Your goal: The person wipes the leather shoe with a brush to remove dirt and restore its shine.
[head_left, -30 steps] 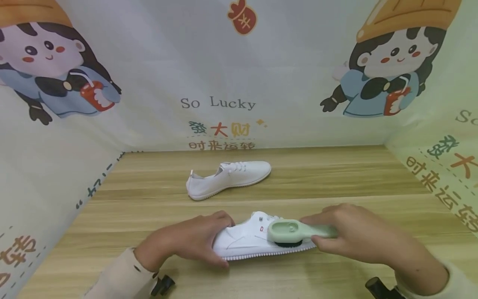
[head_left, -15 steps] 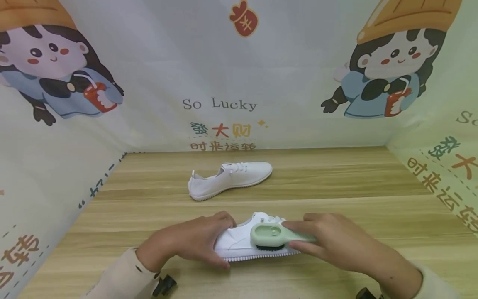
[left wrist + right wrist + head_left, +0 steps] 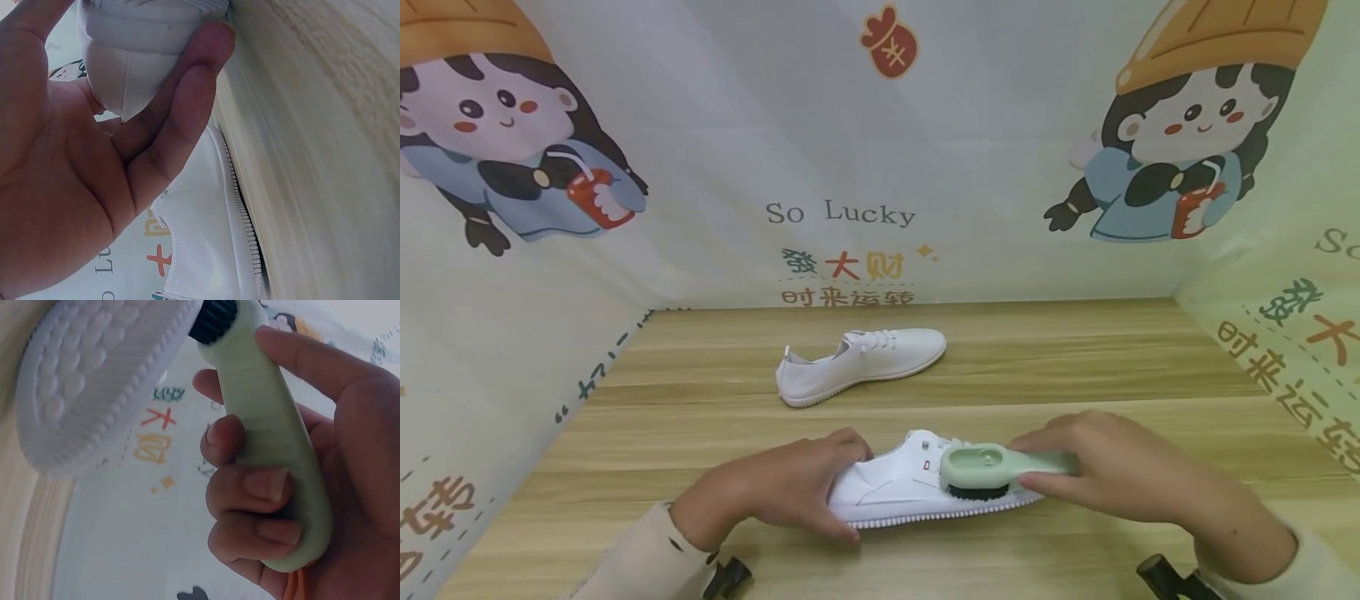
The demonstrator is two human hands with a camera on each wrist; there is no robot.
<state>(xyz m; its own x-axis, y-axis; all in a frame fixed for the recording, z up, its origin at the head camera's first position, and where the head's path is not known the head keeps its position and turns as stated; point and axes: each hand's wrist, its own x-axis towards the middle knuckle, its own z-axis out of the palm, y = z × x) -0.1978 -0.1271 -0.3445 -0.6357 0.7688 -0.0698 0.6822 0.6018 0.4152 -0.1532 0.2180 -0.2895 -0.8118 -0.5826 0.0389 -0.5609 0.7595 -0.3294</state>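
My left hand (image 3: 801, 483) grips the heel of a white lace-up shoe (image 3: 887, 492), thumb on the near side and fingers behind. In the left wrist view the fingers curl round the shoe's heel (image 3: 134, 69). The shoe is tilted, with its ridged sole edge facing me. My right hand (image 3: 1112, 471) holds a pale green shoe brush (image 3: 977, 467) by its handle, fingers wrapped round it in the right wrist view. The brush's black bristles (image 3: 977, 492) press against the shoe's side near the toe. The bumpy sole (image 3: 81, 381) shows in the right wrist view.
A second white shoe (image 3: 865, 362) lies upright farther back on the wooden table (image 3: 1075, 358), toe to the right. A printed cloth (image 3: 985, 167) stands as walls behind and at both sides. An orange cord (image 3: 297, 584) hangs from the brush handle's end.
My right hand has slid the brush left along the shoe's side, then back right toward the toe. The left hand keeps its grip on the heel with little movement.
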